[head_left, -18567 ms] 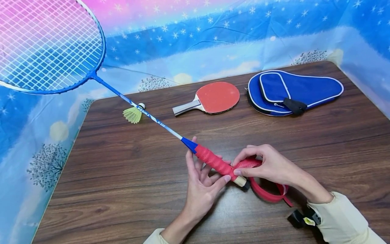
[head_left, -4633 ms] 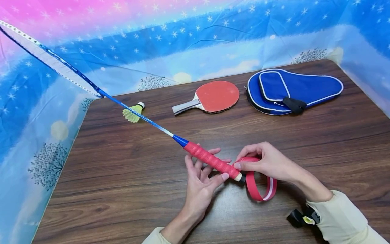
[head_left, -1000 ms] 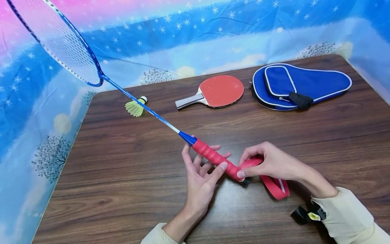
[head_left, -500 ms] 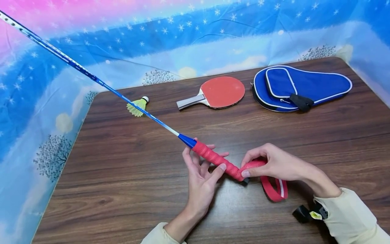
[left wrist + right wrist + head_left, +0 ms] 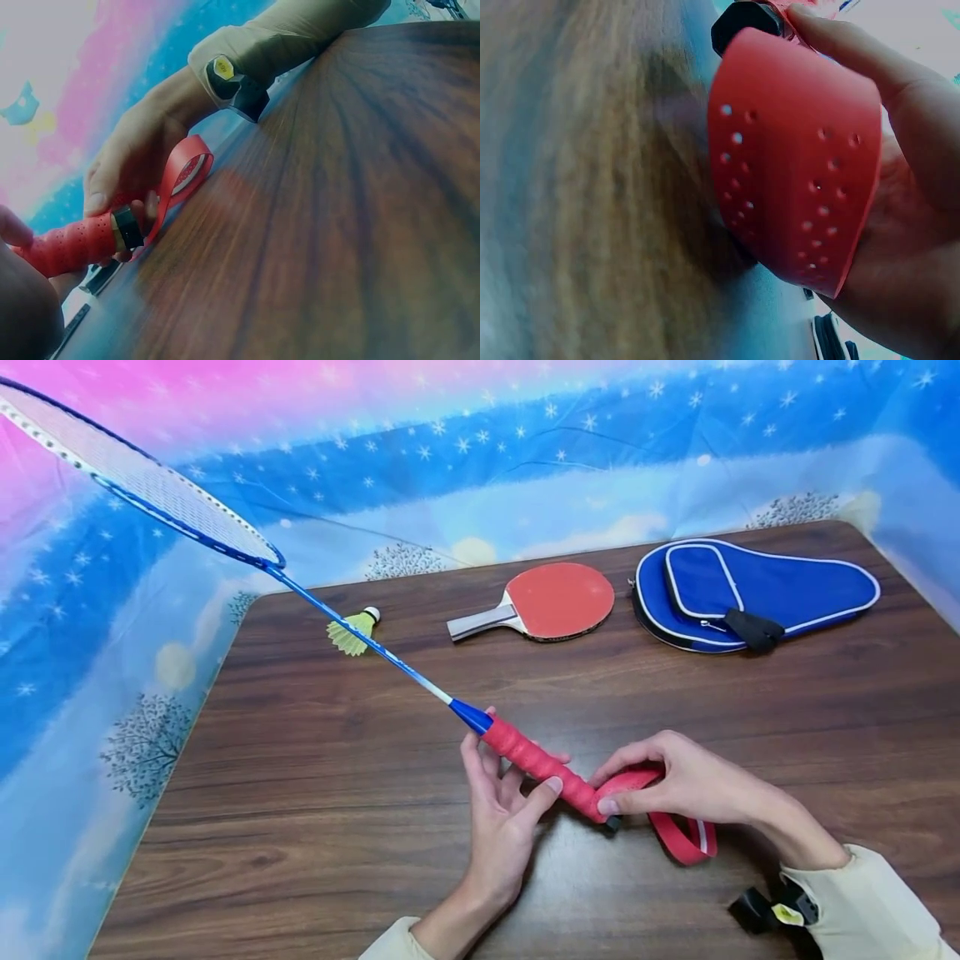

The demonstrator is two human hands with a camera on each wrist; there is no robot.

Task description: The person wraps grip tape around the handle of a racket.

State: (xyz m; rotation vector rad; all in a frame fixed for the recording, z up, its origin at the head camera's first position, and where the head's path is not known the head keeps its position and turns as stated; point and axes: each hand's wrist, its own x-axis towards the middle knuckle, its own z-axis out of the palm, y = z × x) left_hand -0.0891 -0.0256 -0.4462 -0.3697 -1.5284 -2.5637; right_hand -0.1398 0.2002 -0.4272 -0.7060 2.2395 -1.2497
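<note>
A blue and white badminton racket (image 5: 405,668) slants up to the left above the table, its head partly out of frame. Perforated red grip tape (image 5: 684,843) winds in ridges down its handle (image 5: 528,757) almost to the black butt end (image 5: 127,227). A narrow pale strip shows before that end in the left wrist view. My left hand (image 5: 498,827) holds the wrapped handle, thumb on top and fingers beneath. My right hand (image 5: 697,785) pinches the tape against the handle's lower end. The tape's free length hangs in a loop below that hand, large in the right wrist view.
A yellow shuttlecock (image 5: 352,633) lies at the back left, behind the racket shaft. Further right are a red table tennis bat (image 5: 561,602) and a blue zipped case (image 5: 795,589). All rest on the brown wooden table (image 5: 315,827), with a patterned cloth behind.
Since the oldest frame, the red wrap has advanced down over the bare pale handle, and the loose tape has shortened. The racket has turned about its shaft between frames. Both hands keep their holds.
</note>
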